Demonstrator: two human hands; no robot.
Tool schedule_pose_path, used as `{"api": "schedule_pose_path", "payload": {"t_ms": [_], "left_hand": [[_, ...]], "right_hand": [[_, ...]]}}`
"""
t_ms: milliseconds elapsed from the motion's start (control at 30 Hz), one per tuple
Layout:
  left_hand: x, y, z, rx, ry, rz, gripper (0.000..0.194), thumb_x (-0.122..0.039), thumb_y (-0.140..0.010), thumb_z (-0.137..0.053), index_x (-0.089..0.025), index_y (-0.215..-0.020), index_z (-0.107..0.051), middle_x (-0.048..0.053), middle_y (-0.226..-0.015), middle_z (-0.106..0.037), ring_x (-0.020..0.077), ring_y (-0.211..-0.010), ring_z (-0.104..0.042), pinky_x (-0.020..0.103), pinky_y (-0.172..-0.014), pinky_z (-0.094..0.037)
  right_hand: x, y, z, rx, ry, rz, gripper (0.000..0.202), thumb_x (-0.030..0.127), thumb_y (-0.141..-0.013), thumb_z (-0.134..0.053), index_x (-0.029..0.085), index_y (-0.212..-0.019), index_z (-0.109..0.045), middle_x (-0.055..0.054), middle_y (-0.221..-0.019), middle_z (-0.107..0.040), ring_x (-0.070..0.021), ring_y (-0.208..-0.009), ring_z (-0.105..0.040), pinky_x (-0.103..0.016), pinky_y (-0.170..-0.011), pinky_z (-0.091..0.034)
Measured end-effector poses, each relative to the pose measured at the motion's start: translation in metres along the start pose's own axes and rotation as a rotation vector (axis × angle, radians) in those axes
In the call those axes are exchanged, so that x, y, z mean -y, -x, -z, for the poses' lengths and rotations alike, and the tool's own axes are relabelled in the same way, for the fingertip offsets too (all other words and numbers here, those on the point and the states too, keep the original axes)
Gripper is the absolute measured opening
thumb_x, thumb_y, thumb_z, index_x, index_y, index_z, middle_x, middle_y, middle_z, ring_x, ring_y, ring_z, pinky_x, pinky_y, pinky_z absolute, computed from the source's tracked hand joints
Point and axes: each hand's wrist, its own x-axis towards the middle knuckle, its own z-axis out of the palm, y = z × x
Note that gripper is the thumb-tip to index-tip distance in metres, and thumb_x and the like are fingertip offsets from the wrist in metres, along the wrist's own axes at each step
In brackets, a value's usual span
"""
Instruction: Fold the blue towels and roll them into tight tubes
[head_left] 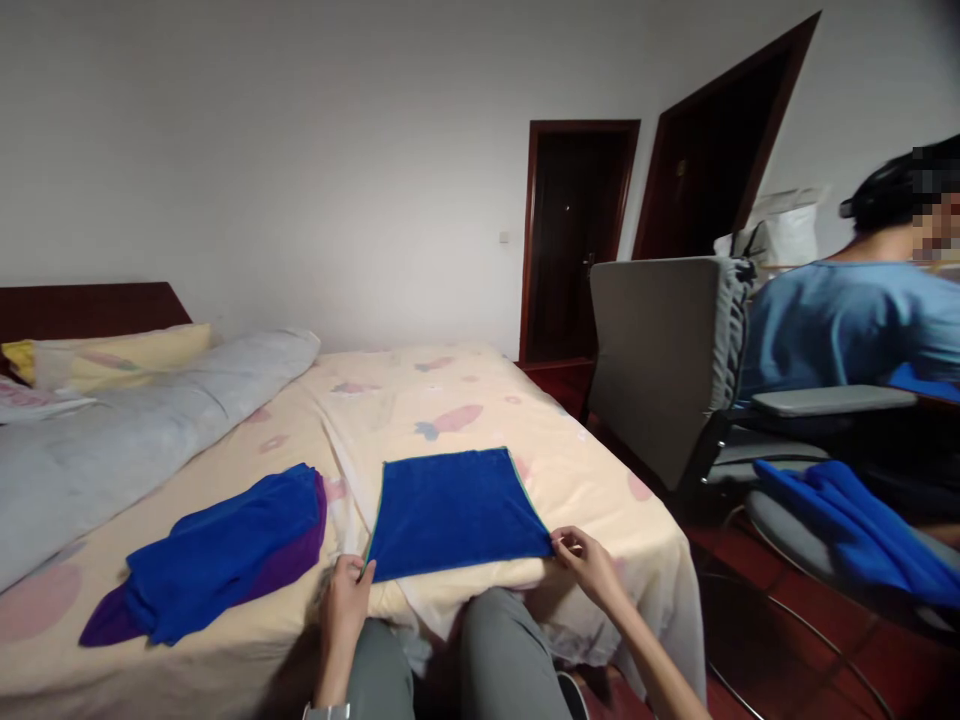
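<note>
A blue cloth point(454, 512) with a thin green edge lies spread flat on the bed, close to my knees. Its near left corner is pinched between the thumb and fingers of my left hand point(349, 600). My right hand point(589, 565) grips the near right corner in the same way. To the left of the flat cloth is a loose pile of blue cloths point(225, 545), with purple cloth point(289, 568) showing beneath it. Neither hand touches the pile.
The bed point(420, 390) has a patterned yellow sheet, with a rolled grey quilt point(165, 410) and a pillow point(124, 355) at the left. A person in a blue shirt point(847, 320) sits on a grey chair point(656, 350) at the right. More blue cloth point(855, 520) lies on another seat.
</note>
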Motion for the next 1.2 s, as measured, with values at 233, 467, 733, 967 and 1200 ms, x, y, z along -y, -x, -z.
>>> {"api": "schedule_pose_path", "payload": {"t_ms": [233, 467, 733, 967, 1200], "left_hand": [[0.004, 0.032, 0.003, -0.185, -0.193, -0.251, 0.023, -0.032, -0.093, -0.045, -0.025, -0.101, -0.066, 0.015, -0.1, -0.071, 0.0354, -0.097, -0.067, 0.046, -0.088, -0.047], [0.018, 0.032, 0.002, 0.006, 0.022, -0.51, 0.028, -0.037, -0.088, -0.054, -0.034, -0.11, -0.071, 0.008, -0.119, -0.07, 0.0329, -0.118, -0.061, 0.045, -0.104, -0.045], [0.015, 0.01, 0.018, 0.103, 0.24, -0.402, 0.021, -0.037, -0.088, -0.051, -0.028, -0.095, -0.069, 0.009, -0.106, -0.075, 0.0294, -0.106, -0.068, 0.037, -0.097, -0.05], [0.007, -0.024, 0.007, 0.038, 0.188, -0.282, 0.032, -0.048, -0.091, -0.047, -0.023, -0.089, -0.065, 0.01, -0.086, -0.075, 0.0267, -0.084, -0.071, 0.033, -0.076, -0.051], [0.016, -0.023, -0.009, -0.016, 0.06, -0.194, 0.024, -0.044, -0.091, -0.053, -0.025, -0.093, -0.068, 0.009, -0.09, -0.078, 0.0263, -0.091, -0.073, 0.03, -0.072, -0.047]], "right_hand": [[-0.013, 0.019, 0.003, -0.049, 0.257, 0.176, 0.037, 0.045, -0.089, -0.048, 0.016, -0.094, -0.071, -0.013, -0.09, -0.069, -0.0266, -0.081, -0.066, -0.038, -0.075, -0.053], [-0.003, 0.026, 0.013, 0.168, 0.542, 0.507, 0.041, 0.019, -0.079, -0.055, 0.022, -0.118, -0.067, -0.012, -0.124, -0.063, -0.0294, -0.114, -0.056, -0.046, -0.097, -0.047], [-0.01, -0.004, 0.025, 0.194, 0.304, 0.355, 0.034, 0.041, -0.097, -0.044, 0.019, -0.107, -0.068, -0.011, -0.107, -0.07, -0.0254, -0.099, -0.065, -0.039, -0.091, -0.051], [-0.006, -0.035, 0.009, 0.242, 0.146, 0.121, 0.04, 0.051, -0.092, -0.045, 0.018, -0.106, -0.062, -0.009, -0.09, -0.074, -0.0266, -0.087, -0.071, -0.035, -0.078, -0.053], [-0.011, -0.046, 0.002, 0.16, 0.29, 0.089, 0.04, 0.053, -0.091, -0.043, 0.02, -0.102, -0.063, -0.009, -0.084, -0.074, -0.0268, -0.081, -0.072, -0.034, -0.071, -0.05]]}}
